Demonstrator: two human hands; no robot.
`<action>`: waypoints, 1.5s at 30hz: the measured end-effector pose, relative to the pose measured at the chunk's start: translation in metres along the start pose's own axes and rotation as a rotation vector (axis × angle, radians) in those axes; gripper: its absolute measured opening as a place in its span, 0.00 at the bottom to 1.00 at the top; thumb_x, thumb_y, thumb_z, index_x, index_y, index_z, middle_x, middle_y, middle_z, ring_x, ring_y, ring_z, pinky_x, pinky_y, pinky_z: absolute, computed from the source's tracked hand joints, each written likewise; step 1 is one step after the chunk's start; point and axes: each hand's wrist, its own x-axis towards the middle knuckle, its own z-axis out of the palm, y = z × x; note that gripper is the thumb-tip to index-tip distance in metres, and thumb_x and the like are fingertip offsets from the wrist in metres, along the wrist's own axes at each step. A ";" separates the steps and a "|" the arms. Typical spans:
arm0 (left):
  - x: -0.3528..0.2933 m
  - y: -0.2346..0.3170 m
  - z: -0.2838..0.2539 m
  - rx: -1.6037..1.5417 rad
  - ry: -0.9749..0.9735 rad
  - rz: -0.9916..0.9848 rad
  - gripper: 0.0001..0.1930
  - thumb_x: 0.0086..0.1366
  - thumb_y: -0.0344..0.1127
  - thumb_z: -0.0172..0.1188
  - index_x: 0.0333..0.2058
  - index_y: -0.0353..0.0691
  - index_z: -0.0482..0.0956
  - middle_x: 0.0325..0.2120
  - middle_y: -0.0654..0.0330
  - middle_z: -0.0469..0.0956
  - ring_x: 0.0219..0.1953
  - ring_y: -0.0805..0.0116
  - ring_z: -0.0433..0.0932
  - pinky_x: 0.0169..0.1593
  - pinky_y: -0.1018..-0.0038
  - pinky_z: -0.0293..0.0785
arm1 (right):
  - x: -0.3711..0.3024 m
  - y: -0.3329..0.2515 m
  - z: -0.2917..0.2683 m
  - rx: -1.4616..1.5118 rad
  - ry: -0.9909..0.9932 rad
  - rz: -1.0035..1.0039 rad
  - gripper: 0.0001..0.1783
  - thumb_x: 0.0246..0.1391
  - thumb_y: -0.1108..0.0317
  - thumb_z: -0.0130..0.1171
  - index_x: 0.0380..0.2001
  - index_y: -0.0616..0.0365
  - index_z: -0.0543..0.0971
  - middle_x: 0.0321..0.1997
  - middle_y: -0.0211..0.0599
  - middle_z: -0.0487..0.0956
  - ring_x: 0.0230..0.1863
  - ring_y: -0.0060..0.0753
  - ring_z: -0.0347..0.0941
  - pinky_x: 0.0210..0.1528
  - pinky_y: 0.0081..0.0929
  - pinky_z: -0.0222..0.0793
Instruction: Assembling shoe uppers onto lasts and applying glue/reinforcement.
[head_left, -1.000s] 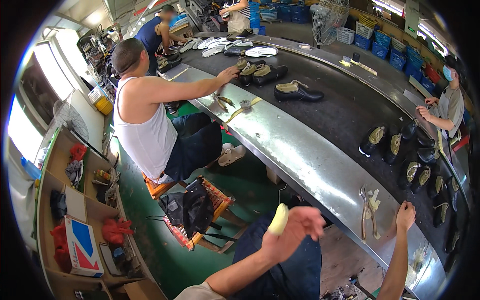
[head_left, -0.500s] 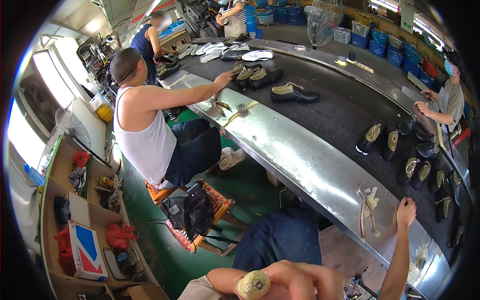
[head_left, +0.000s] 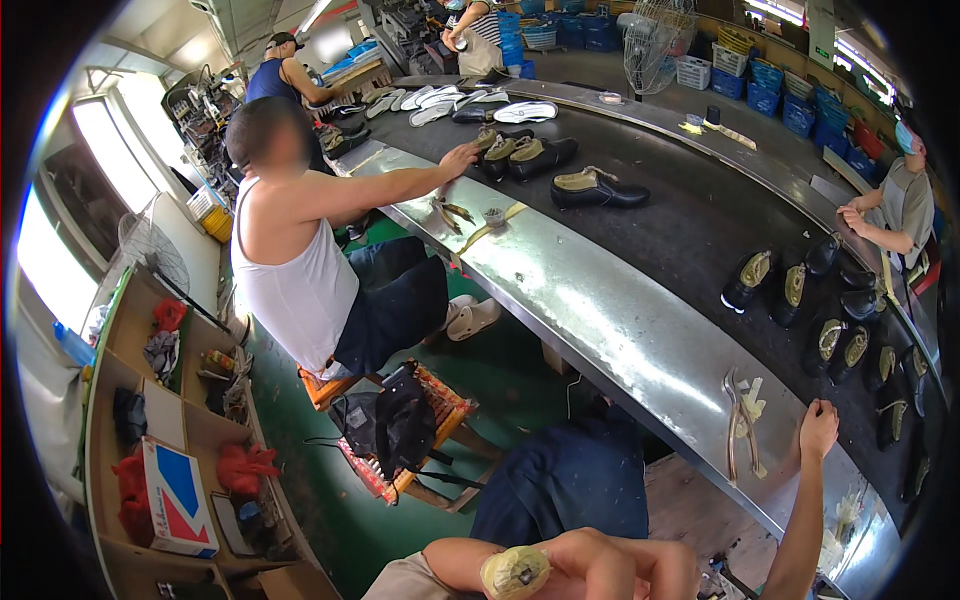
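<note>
The right hand (head_left: 819,430) rests where the steel desk (head_left: 610,290) meets the dark belt (head_left: 680,225), its grip loosely bent around nothing visible. Long-handled pliers (head_left: 735,440) and yellowish scraps (head_left: 752,400) lie just left of it; black shoes (head_left: 742,293) crowd the belt beyond. The left hand (head_left: 600,565) is curled low in view; foreshortened, its grip could hide something, I cannot tell. A black bag (head_left: 395,425) fills a stool (head_left: 450,412) near a seated co-worker (head_left: 295,270).
</note>
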 end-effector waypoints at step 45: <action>0.017 0.041 -0.007 0.688 -0.105 -0.027 0.13 0.75 0.44 0.58 0.44 0.42 0.84 0.41 0.51 0.79 0.43 0.60 0.76 0.45 0.72 0.77 | 0.009 -0.006 0.004 0.053 0.068 -0.010 0.16 0.65 0.57 0.54 0.41 0.56 0.83 0.48 0.43 0.82 0.53 0.52 0.77 0.54 0.51 0.72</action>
